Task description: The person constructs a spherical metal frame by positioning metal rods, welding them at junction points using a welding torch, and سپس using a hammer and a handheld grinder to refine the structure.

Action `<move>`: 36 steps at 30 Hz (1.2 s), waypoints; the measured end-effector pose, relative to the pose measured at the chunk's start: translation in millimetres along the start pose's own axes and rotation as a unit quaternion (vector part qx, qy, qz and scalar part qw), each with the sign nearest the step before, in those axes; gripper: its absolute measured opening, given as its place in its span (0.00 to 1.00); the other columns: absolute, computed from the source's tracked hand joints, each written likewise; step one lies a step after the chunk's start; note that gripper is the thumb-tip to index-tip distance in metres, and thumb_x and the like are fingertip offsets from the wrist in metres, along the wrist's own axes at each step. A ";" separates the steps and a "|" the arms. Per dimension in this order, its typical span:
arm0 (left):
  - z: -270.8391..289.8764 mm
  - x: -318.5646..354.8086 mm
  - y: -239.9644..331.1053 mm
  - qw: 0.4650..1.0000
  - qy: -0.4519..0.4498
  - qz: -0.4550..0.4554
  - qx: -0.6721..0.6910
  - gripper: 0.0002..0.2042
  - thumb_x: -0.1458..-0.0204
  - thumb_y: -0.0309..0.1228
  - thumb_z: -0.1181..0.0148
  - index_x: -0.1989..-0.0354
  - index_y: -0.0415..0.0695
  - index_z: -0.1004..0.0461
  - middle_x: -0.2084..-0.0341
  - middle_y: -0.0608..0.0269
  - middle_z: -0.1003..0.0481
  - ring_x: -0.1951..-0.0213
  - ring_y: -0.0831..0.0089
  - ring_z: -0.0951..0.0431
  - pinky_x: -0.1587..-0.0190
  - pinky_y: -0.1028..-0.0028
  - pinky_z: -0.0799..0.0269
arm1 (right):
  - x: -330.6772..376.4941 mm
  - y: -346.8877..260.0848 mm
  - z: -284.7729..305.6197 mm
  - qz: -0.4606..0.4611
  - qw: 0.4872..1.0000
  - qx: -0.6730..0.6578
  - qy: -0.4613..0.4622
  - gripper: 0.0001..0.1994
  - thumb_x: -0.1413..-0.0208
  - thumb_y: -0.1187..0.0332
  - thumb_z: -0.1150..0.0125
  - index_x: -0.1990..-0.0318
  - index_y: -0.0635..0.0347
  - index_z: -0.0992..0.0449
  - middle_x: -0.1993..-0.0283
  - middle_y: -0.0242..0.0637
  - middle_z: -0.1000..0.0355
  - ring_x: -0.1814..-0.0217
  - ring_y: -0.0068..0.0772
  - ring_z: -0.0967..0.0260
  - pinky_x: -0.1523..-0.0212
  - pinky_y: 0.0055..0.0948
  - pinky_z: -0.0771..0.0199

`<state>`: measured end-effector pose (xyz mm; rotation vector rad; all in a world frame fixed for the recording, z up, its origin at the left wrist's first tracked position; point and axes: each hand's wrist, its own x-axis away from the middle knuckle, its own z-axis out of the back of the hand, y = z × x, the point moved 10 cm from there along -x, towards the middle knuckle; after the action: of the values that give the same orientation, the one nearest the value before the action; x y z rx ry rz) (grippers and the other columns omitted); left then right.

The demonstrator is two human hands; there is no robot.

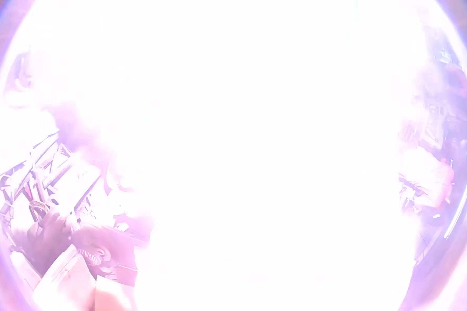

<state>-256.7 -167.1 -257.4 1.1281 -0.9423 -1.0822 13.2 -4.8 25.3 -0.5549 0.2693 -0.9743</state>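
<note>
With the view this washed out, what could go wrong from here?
1. White glare blanks most of the frame, so neither hand can be made out; any reach would be blind.
2. At lower left a pile of thin metal pieces shows faintly; a snag or cut there seems possible.
3. The dark shape below the pile is too blurred to identify, so grabbing it risks taking the wrong thing.

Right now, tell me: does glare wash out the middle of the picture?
Yes. White glare floods the centre, leaving only faint metal bars at the left edge and dim clutter at the right.
</note>
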 end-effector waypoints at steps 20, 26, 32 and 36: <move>-18.4 -24.9 48.2 0.974 -0.049 -0.130 -0.178 0.16 0.32 0.35 0.53 0.40 0.43 0.31 0.54 0.59 0.24 0.54 0.68 0.22 0.53 0.64 0.23 | -5.4 -1.0 -3.0 -0.010 0.999 0.028 -0.038 0.12 0.39 0.71 0.40 0.49 0.59 0.19 0.60 0.42 0.17 0.63 0.30 0.20 0.58 0.29 0.20; -29.1 -9.7 -38.6 0.935 -0.074 0.071 0.340 0.14 0.32 0.34 0.48 0.42 0.44 0.32 0.50 0.60 0.27 0.53 0.67 0.25 0.50 0.64 0.24 | -6.0 -7.4 -2.2 0.029 0.995 0.087 -0.028 0.16 0.37 0.64 0.41 0.43 0.52 0.19 0.66 0.45 0.19 0.69 0.36 0.21 0.63 0.34 0.21; -12.0 -18.4 17.2 0.993 -0.038 0.015 0.111 0.20 0.39 0.37 0.39 0.42 0.43 0.32 0.53 0.58 0.25 0.51 0.65 0.24 0.49 0.64 0.25 | -2.9 -2.5 -4.3 0.014 0.995 0.094 -0.041 0.17 0.37 0.65 0.41 0.42 0.52 0.20 0.66 0.45 0.19 0.67 0.38 0.20 0.61 0.35 0.22; -8.0 -15.0 4.1 0.996 -0.022 0.033 0.082 0.21 0.40 0.37 0.37 0.42 0.42 0.32 0.53 0.57 0.25 0.51 0.65 0.24 0.48 0.64 0.25 | -5.7 -4.6 -7.0 -0.004 0.993 0.096 -0.073 0.17 0.38 0.67 0.40 0.43 0.57 0.20 0.61 0.46 0.18 0.61 0.37 0.19 0.58 0.32 0.21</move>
<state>-251.7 -150.4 -255.5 1.2018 -1.1109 -0.9944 3.8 -4.3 21.9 -0.4482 0.0429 -0.9499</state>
